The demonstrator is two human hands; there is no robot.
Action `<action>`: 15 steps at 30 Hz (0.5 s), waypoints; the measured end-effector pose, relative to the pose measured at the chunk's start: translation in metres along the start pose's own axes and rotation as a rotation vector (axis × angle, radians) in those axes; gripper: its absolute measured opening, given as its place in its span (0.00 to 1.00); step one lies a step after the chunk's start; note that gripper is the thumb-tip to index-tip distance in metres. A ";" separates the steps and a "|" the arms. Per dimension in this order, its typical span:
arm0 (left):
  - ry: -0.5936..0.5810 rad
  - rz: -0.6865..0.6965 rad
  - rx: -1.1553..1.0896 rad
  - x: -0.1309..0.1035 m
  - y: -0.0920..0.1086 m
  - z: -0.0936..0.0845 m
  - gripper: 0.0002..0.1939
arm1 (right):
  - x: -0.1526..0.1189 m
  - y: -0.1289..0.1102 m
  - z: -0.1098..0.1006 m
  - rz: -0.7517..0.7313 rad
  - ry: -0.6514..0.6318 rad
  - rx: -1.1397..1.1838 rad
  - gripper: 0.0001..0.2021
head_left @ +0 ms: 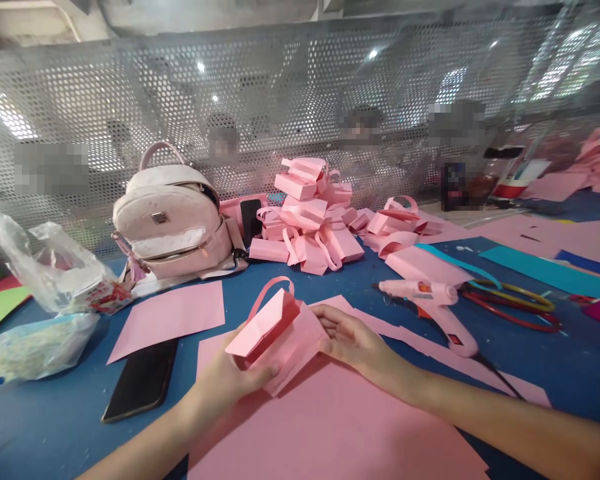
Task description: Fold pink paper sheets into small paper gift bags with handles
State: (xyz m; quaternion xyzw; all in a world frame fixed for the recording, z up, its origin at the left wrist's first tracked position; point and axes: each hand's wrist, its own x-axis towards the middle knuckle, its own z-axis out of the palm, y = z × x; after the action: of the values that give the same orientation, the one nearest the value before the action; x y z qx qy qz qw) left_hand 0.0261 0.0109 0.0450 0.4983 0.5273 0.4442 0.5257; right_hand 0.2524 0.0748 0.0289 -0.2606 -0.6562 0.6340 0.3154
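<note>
Head view. The left hand [243, 373] is clamped on the near-left end of a pink paper bag [295, 343], thumb pressed on the near face and the fingers mostly hidden behind it. The right hand [353, 337] closes on the opposite end, thumb and fingertips at the edge. The 2-sided grip probably serves to steady thin walls that would buckle if held from 1 end alone; the light hold at the right seems suited to keeping the folds in line.

The bag is held above a large pink sheet [345, 427], midway between the forearms. Its long axis — the line of the open slot — runs from near left to far right. The slot faces up and somewhat left, a flap leans along its far-left side, and a looped handle [270, 293] rises beyond it. The body is tilted, not upright.

A glue gun [420, 291] lies on its side to the right, nozzle pointing left; this placing presumably keeps it within easy reach of the right hand. A pile of bags [307, 230] stands farther back on the blue table [45, 427], likely set there to leave working room. At left, a phone [143, 387] lies partly under a smaller pink sheet [173, 313], with a backpack [175, 213] behind — both well apart from the hands.
</note>
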 end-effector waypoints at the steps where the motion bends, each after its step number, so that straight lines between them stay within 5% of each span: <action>1: -0.003 -0.011 0.005 -0.001 0.002 0.000 0.25 | 0.000 0.001 0.000 -0.003 -0.001 -0.003 0.20; 10: 0.007 -0.059 0.042 -0.001 0.000 -0.004 0.17 | 0.000 -0.001 0.003 -0.022 -0.008 -0.003 0.20; 15: -0.027 -0.079 -0.053 0.001 -0.003 -0.006 0.21 | -0.001 -0.004 0.004 0.000 0.014 -0.054 0.21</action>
State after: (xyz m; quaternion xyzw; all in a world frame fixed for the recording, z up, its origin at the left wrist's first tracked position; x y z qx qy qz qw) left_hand 0.0197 0.0123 0.0424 0.4687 0.5275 0.4303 0.5629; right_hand 0.2506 0.0714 0.0325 -0.2737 -0.6708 0.6142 0.3129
